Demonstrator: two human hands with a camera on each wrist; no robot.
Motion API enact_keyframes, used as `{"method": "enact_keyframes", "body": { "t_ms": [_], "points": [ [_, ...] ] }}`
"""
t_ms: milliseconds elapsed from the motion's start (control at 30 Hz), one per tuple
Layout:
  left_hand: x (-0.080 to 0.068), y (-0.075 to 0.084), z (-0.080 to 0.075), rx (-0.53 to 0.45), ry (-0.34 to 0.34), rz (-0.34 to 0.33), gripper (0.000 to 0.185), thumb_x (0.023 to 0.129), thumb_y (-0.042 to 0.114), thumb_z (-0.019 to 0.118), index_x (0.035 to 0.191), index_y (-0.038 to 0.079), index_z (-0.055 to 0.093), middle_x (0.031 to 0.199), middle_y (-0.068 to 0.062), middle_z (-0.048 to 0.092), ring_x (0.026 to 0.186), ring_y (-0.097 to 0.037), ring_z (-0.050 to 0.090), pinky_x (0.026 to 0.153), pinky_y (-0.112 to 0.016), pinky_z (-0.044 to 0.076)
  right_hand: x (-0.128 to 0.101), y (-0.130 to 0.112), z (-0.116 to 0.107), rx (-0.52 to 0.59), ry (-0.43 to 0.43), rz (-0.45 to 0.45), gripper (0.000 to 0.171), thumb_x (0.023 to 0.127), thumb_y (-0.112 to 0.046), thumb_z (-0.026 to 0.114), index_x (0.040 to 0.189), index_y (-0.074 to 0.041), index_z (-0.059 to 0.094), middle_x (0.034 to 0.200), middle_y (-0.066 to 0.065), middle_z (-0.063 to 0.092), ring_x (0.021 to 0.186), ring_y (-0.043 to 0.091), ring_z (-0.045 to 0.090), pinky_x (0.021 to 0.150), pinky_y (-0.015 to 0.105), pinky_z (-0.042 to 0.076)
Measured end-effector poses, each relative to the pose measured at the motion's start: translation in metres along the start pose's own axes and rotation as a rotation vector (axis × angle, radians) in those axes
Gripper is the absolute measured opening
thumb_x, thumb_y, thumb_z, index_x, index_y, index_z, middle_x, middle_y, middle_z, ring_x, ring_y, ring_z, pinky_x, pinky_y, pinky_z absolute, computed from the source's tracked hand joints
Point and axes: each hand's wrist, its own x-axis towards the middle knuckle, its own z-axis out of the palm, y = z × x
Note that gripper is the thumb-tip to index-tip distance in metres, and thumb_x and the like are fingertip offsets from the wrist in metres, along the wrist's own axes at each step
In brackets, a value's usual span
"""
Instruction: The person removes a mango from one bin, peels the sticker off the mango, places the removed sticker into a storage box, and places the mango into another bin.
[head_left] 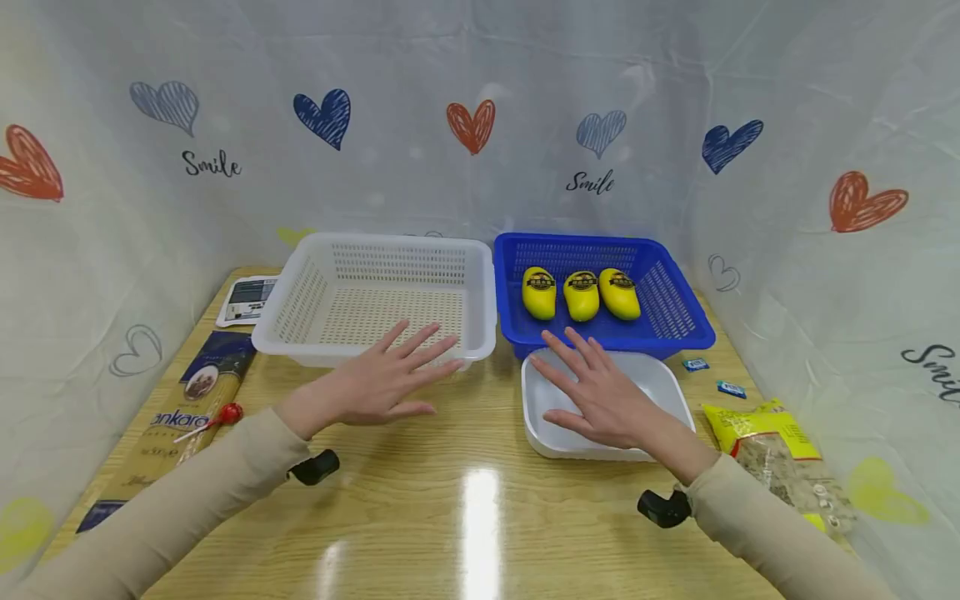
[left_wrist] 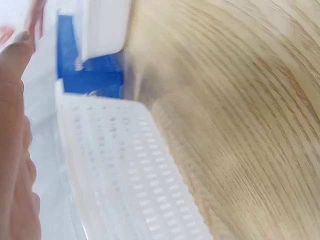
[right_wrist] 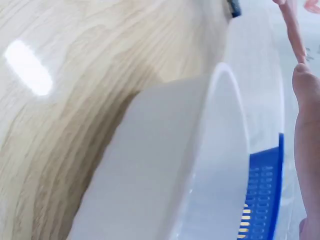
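Two baskets sit side by side at the back of your wooden table [head_left: 465,517]: white perforated basket [head_left: 375,292] on the left, blue basket [head_left: 675,308] on the right with three yellow packets [head_left: 581,293] lying in a row inside. White rectangular dish [head_left: 660,383] rests just in front of the blue basket. Your left hand [head_left: 382,385] hovers flat at the white basket's near wall, fingers spread, holding nothing. Your right hand [head_left: 600,396] hovers over the dish, fingers straight and spread, also holding nothing. Pasta packet [head_left: 187,408] lies far left, red lollipop [head_left: 228,412] on it.
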Motion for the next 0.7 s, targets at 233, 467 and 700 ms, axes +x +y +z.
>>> {"method": "enact_keyframes", "body": {
  "t_ms": [233, 467, 700],
  "points": [
    [-0.042, -0.07, -0.005, -0.39, 0.175, -0.397, 0.054, 0.104, 0.034, 0.046, 0.149, 0.005, 0.039, 0.16, -0.017, 0.017, 0.148, -0.037, 0.006, 0.115, -0.059, 0.005, -0.001, 0.04, -0.023, 0.441, 0.163, 0.268, 0.057, 0.102, -0.032, 0.051, 0.151, -0.008, 0.035, 0.161, 0.013, 0.014, 0.145, 0.039, 0.014, 0.109, 0.066, 0.019],
    [-0.113, -0.13, 0.007, -0.765, 0.259, -0.867, 0.06, 0.105, 0.04, 0.043, 0.149, 0.0, 0.034, 0.159, -0.024, 0.016, 0.142, -0.048, 0.016, 0.106, -0.068, 0.022, -0.009, 0.086, -0.046, 0.631, 0.302, 0.617, 0.057, 0.103, -0.041, 0.047, 0.147, -0.005, 0.041, 0.151, 0.02, 0.034, 0.134, 0.041, 0.034, 0.106, 0.062, 0.03],
    [-0.148, -0.14, 0.02, -1.093, 0.227, -1.019, 0.076, 0.097, 0.057, 0.046, 0.156, 0.016, 0.023, 0.154, -0.018, 0.029, 0.133, -0.039, 0.037, 0.108, -0.066, 0.023, -0.008, 0.125, -0.047, 0.774, 0.27, 0.805, 0.07, 0.098, -0.057, 0.046, 0.151, -0.013, 0.035, 0.154, 0.015, 0.031, 0.136, 0.038, 0.033, 0.111, 0.058, 0.026]
  ]
}}
